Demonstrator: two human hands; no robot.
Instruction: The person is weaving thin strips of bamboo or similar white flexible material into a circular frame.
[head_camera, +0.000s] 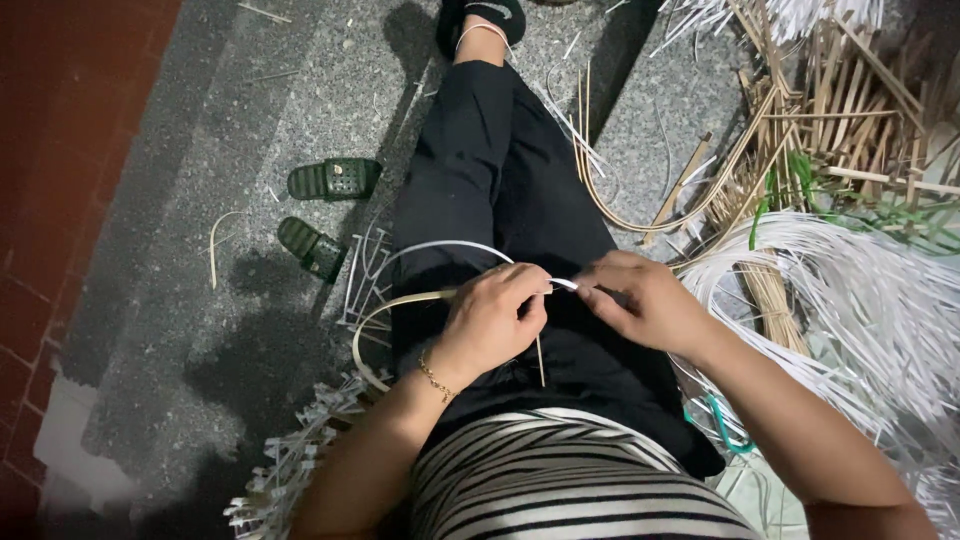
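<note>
Over my lap, my left hand (495, 315) pinches a thin white strip (430, 247) together with a bent tan cane strip (385, 310) that curves out to the left in a loop. My right hand (640, 300) meets it fingertip to fingertip and grips the short end of the white strip (563, 284) between them. A thin stick hangs down below my left hand. A gold bracelet is on my left wrist.
A pile of white strips (860, 310) lies at my right, with tan cane and bamboo sticks (830, 110) behind it. Two green sandals (335, 180) sit on the grey stone floor at the left. A woven white piece (290, 465) rests by my left elbow. Green-handled scissors (725, 425) lie beside my right hip.
</note>
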